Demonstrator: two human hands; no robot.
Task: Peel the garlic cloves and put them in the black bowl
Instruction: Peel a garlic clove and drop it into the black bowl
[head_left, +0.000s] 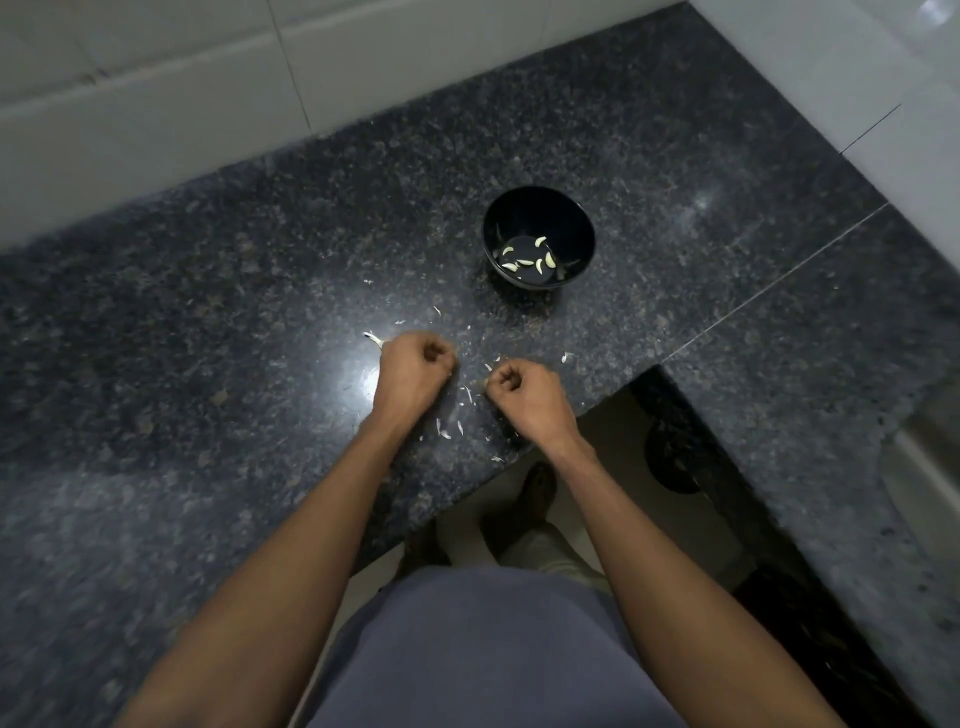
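Both hands' curled fingers (436, 353) apart, contents unclear, black bowl (538, 236) of peeled cloves (540, 262) beyond.

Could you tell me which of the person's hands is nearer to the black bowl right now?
The right hand, narrowly. It sits almost directly below the black bowl in the picture; the left hand lies below the bowl and off to its left. Both rest apart from it.

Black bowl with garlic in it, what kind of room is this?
Probably a kitchen. The black bowl of peeled garlic cloves sits on a dark granite counter, with white wall tiles behind.
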